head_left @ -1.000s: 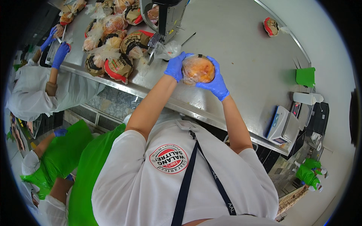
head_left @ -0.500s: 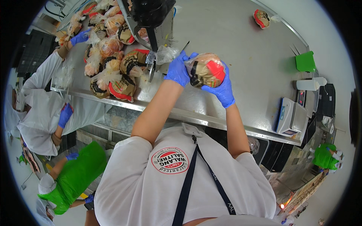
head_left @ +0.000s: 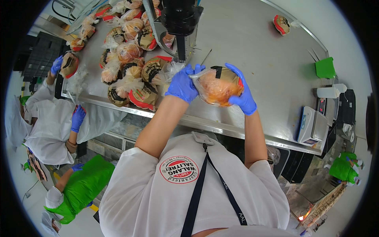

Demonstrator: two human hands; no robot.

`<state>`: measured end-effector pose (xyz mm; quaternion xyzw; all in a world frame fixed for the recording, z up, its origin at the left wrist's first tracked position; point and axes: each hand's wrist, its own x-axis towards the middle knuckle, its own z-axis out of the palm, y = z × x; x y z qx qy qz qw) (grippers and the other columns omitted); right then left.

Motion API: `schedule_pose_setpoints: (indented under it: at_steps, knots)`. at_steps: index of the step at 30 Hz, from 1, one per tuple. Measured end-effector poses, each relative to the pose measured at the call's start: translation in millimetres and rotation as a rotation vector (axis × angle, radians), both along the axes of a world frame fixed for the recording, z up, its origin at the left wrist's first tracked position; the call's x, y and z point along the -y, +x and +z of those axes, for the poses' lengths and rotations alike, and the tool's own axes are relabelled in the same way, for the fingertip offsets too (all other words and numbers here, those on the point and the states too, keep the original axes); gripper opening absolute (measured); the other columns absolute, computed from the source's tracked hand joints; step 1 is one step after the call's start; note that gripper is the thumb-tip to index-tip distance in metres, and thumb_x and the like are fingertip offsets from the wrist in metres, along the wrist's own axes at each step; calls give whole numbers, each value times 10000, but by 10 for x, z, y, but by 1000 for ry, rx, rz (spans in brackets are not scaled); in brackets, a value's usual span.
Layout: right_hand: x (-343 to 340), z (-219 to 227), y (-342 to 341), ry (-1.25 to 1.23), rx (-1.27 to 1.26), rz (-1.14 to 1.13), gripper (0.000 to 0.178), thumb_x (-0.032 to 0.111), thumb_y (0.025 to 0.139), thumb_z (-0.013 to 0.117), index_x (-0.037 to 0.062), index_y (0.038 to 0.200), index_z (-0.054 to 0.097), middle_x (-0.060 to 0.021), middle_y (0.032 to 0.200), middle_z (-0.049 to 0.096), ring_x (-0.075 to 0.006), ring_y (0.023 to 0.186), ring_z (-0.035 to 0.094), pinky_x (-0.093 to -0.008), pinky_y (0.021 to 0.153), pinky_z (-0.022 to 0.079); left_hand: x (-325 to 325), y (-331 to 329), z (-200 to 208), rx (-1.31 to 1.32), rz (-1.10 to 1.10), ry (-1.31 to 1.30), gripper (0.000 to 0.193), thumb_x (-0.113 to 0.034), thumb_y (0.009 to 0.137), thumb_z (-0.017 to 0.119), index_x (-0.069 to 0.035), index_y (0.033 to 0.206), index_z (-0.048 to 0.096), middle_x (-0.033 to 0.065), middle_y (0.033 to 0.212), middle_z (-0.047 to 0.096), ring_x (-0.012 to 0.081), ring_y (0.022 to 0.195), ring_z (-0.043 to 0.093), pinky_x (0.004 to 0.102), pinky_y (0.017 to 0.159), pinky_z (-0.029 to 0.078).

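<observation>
Between my blue-gloved hands is a round bagged ham (head_left: 216, 89), its clear side showing orange-pink meat and its brown, black and red print toward the top and right. At its left end, my left hand (head_left: 182, 85) is closed around the gathered plastic, near the foot of the black machine. My right hand (head_left: 244, 94) cups the ham's right side, fingers along the far edge and thumb on the near side. The ham is held above the steel table (head_left: 252, 51). To the left lies a pile of similar bagged hams (head_left: 129, 53).
A black machine on a metal frame (head_left: 179, 17) stands ahead of me. One bagged ham (head_left: 281, 25) lies far right. Along the right edge are a green container (head_left: 325, 68) and a white scale (head_left: 310, 126). At left, a co-worker's gloved hand (head_left: 56, 64) is beside another bagged ham (head_left: 69, 65).
The ham has turned in my hands, from its brown and red printed side to its clear side. The co-worker's far hand has moved left, away from the pile. The whole view has shifted slightly.
</observation>
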<state>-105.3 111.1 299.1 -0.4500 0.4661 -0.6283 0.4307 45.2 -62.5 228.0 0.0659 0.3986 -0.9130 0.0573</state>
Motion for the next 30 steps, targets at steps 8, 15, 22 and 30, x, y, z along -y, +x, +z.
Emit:
schedule_pose_setpoints:
  at_steps: [8, 15, 22, 30]
  knots:
    - [378, -1203, 543, 40, 66, -47, 682, 442, 847, 556, 87, 1373, 306, -101, 1377, 378, -241, 1250, 389, -384, 1048, 323, 149, 227, 66, 645, 42, -889, 178, -163, 919, 427, -78, 796, 524, 95, 864, 605, 275, 971, 576, 396, 907, 453]
    - [449, -951, 511, -63, 857, 128, 731, 538, 858, 462, 19, 1349, 311, -223, 1286, 441, -326, 1174, 473, -508, 949, 417, 96, 284, 201, 728, -128, -670, 220, -161, 926, 445, -73, 729, 489, 43, 676, 542, 194, 792, 594, 339, 760, 485]
    - [579, -1338, 900, 20, 1217, -267, 381, 324, 828, 547, 32, 1073, 552, -154, 1023, 610, -275, 912, 611, -406, 800, 516, 207, 470, 106, 932, -224, -2165, 219, -258, 924, 503, -94, 784, 540, 1, 733, 542, 91, 636, 474, 240, 577, 390]
    - [1220, -974, 728, -64, -45, -744, 476, 195, 659, 713, 45, 1076, 539, -88, 953, 596, -213, 828, 604, -338, 751, 507, 844, 342, -306, 669, -45, -2003, 90, -168, 872, 583, -79, 862, 583, -10, 737, 535, 74, 652, 497, 215, 586, 403]
